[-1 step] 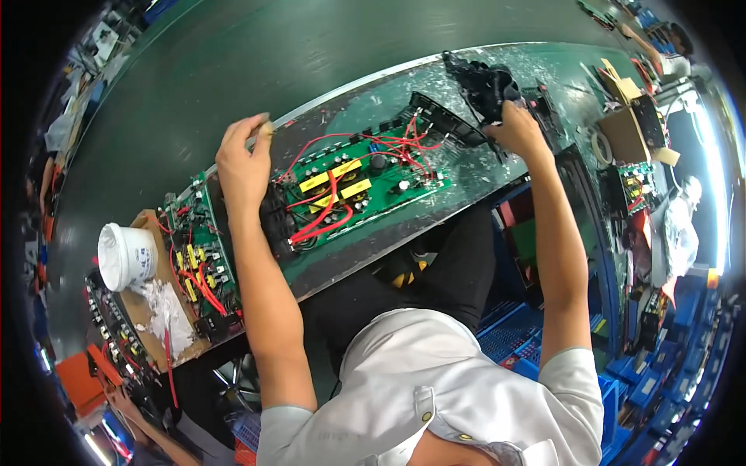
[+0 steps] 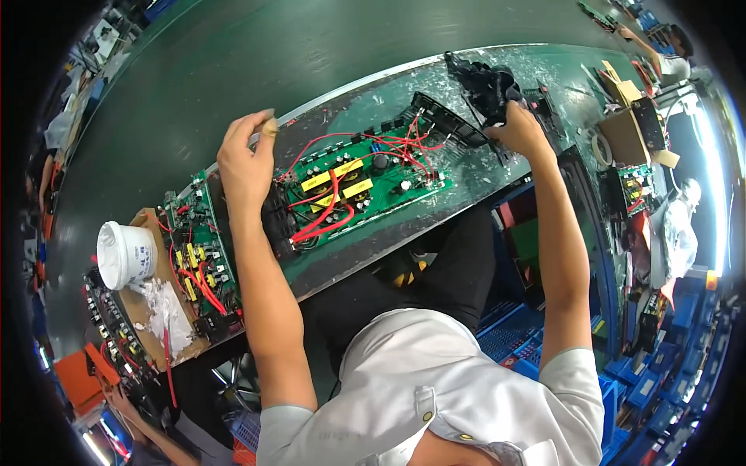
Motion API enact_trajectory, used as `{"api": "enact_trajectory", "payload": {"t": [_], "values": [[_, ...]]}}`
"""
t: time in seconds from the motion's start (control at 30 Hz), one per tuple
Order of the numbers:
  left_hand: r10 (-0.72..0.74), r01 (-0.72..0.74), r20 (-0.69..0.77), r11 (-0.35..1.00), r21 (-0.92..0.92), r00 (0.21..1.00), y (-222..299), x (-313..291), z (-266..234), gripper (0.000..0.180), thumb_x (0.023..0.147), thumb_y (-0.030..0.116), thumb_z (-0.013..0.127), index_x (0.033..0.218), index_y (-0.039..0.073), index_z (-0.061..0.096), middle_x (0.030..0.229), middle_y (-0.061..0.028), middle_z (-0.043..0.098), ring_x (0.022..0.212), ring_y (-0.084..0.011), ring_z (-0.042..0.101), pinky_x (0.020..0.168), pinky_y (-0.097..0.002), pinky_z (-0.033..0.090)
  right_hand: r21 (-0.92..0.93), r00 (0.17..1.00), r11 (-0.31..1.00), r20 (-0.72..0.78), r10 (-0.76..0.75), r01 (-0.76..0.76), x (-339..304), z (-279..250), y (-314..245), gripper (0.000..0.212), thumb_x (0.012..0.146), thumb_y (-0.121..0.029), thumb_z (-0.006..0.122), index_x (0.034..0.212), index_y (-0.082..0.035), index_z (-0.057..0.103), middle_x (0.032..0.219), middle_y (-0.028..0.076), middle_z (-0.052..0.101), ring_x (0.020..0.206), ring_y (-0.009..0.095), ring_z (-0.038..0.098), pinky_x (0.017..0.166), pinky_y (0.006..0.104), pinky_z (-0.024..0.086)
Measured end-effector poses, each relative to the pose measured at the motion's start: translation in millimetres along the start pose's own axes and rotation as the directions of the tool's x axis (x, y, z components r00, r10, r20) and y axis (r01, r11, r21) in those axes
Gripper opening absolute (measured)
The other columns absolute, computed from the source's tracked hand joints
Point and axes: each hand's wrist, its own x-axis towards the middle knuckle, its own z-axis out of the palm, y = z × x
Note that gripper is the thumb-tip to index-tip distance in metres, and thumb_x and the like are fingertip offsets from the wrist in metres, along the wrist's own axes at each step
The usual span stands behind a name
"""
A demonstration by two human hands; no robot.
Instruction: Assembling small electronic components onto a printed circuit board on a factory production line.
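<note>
My left hand (image 2: 247, 165) is raised beside the left end of a green circuit board (image 2: 382, 203). Its fingers curl toward the thumb, which has a tan tip; whether anything small is pinched there is unclear. Yellow-wrapped parts and red wires cover the board, which lies flat on the bench. A black slotted end panel (image 2: 447, 120) leans at its far right end, with red wires running close to it. Beyond that panel, my right hand (image 2: 524, 133) is closed on the lower edge of a crumpled black cloth (image 2: 486, 81).
At left stand a second wired board (image 2: 203, 225) and a white tub (image 2: 124, 256) by a cardboard tray (image 2: 148, 314) smeared with white paste. A tape roll (image 2: 601, 147) and cardboard box (image 2: 624, 133) sit at right. Other people work at far right and lower left.
</note>
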Motion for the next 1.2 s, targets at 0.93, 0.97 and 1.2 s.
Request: {"api": "enact_trajectory", "payload": {"t": [0.93, 0.97, 1.2], "values": [[0.181, -0.121, 0.593, 0.983, -0.141, 0.785, 84.3, -27.7, -11.9, 0.019, 0.084, 0.015, 0.072, 0.096, 0.001, 0.070, 0.112, -0.0154, 0.062, 0.100, -0.0329, 0.063, 0.087, -0.0412, 0.050, 0.978, 0.911, 0.190, 0.157, -0.381, -0.089, 3.6, -62.6, -42.4, 0.035, 0.098, -0.015, 0.063, 0.127, 0.004, 0.057, 0.108, 0.014, 0.071, 0.096, 0.021, 0.071, 0.083, 0.0318, 0.058], [0.195, -0.155, 0.576, 0.981, -0.119, 0.794, 87.8, -39.4, -5.1, 0.020, 0.082, 0.015, 0.073, 0.098, 0.002, 0.070, 0.116, -0.0154, 0.060, 0.104, -0.0340, 0.062, 0.090, -0.0427, 0.049, 0.958, 0.897, 0.286, 0.122, -0.426, 0.005, 12.5, -71.7, -49.0, 0.035, 0.098, -0.015, 0.063, 0.127, 0.004, 0.057, 0.108, 0.013, 0.071, 0.096, 0.019, 0.070, 0.083, 0.0306, 0.057], [0.139, -0.212, 0.369, 0.963, 0.164, 0.919, 92.7, -77.0, 25.0, 0.042, 0.080, 0.009, 0.070, 0.121, 0.003, 0.063, 0.128, -0.0127, 0.057, 0.117, -0.0314, 0.055, 0.098, -0.0445, 0.044, 0.475, 0.526, 0.437, -0.065, -0.848, 0.764, 48.0, -60.3, -195.7, 0.033, 0.092, -0.014, 0.067, 0.121, 0.000, 0.061, 0.103, 0.014, 0.072, 0.096, 0.020, 0.068, 0.086, 0.0345, 0.051]]}}
